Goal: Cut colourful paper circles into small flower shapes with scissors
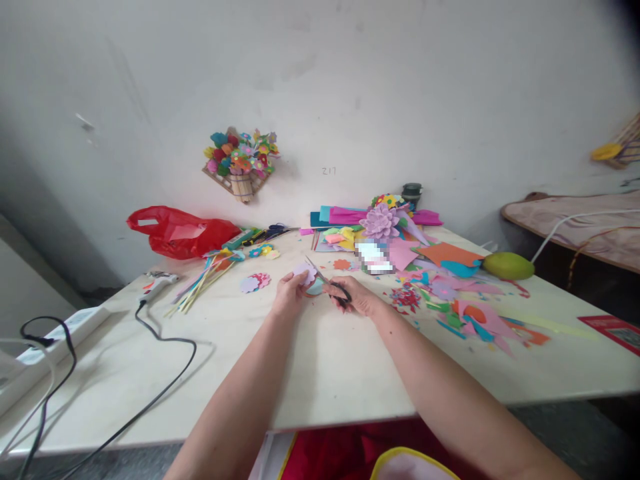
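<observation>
Over the middle of the table, my left hand [291, 292] pinches a pale lilac paper piece [305, 272] with a rounded edge. My right hand [353, 295] is closed around the black handles of a pair of scissors [341, 293]. The blades point up and left, close beside the lilac piece; whether they touch it I cannot tell. A light blue piece [315, 287] shows between the hands. Left of them lie scalloped lilac and pink-red cutouts [255, 283]. An orange flower cutout [343, 265] rests just beyond the scissors.
Colourful scraps [475, 317] and a green mango-like fruit [509, 265] lie to the right. On the left are a glue gun [159, 287] with a black cord, a power strip [65, 337], thin sticks [203, 283] and a red plastic bag [183, 232]. A large lilac flower [381, 220] stands at the back.
</observation>
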Tool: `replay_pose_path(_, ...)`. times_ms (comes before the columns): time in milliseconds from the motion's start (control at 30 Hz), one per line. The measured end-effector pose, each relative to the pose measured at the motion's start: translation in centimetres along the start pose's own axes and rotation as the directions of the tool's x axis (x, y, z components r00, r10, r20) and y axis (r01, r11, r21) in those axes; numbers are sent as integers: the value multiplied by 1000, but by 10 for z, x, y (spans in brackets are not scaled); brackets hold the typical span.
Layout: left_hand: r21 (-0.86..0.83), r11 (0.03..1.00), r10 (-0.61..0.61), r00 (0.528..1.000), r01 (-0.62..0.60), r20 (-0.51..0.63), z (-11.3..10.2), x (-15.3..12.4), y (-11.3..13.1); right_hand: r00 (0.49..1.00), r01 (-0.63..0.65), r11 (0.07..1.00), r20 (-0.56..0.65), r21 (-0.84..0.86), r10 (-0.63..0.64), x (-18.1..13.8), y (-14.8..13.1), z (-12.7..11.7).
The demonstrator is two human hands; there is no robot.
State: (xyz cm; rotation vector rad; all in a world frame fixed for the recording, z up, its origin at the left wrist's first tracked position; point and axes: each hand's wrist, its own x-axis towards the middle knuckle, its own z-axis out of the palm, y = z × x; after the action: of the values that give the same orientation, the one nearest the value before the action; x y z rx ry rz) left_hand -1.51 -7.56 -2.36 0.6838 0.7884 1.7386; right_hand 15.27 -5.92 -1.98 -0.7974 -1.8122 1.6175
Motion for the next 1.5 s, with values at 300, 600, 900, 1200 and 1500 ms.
replay_pose_path(300, 24, 1000, -2, 1000, 2, -23, 0, 0, 1, 1000, 9, 1000, 4, -9, -9, 1, 1, 0)
replay_pose_path(600, 34, 999, 10, 1000, -10, 19, -3, 2, -1, 1000, 0, 1000, -6, -10, 0, -1, -1, 0)
replay_pose_path(900, 51, 999, -7, 999, 5, 33, -3, 2, -1, 1000, -12, 1000, 6, -4, 12, 0, -1, -1)
replay_pose_path(1200, 46, 999, -2, 1000, 2, 13, -1, 0, 1, 1000, 2, 1000, 7, -21, -2, 0, -1, -1)
replay_pose_path(1500, 50, 999, 5, 1000, -6, 7, -1, 0, 2, 1000, -18, 1000, 19, -11, 18, 0, 0, -2)
